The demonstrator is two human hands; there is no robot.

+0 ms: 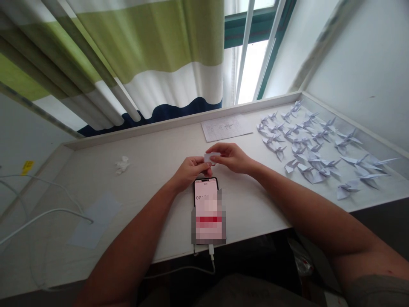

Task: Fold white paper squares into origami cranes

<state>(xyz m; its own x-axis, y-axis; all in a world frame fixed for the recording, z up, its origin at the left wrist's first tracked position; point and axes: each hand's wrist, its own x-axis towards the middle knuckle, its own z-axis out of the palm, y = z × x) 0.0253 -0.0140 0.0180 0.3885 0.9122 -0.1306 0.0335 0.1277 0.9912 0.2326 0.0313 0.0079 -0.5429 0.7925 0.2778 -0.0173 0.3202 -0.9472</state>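
A small folded piece of white paper (212, 157) is pinched between both my hands above the white table (153, 170). My left hand (191, 169) grips its left side with closed fingers. My right hand (230, 156) curls over its right side and top. Just below my hands a phone (207, 200) lies flat on the table with its screen lit, a cable plugged into its near end.
Several folded paper cranes (309, 145) cover the right part of the table. A printed sheet (226, 126) lies near the window ledge. A crumpled paper scrap (122, 164), a flat sheet (96, 219) and white cables (44, 213) lie at the left.
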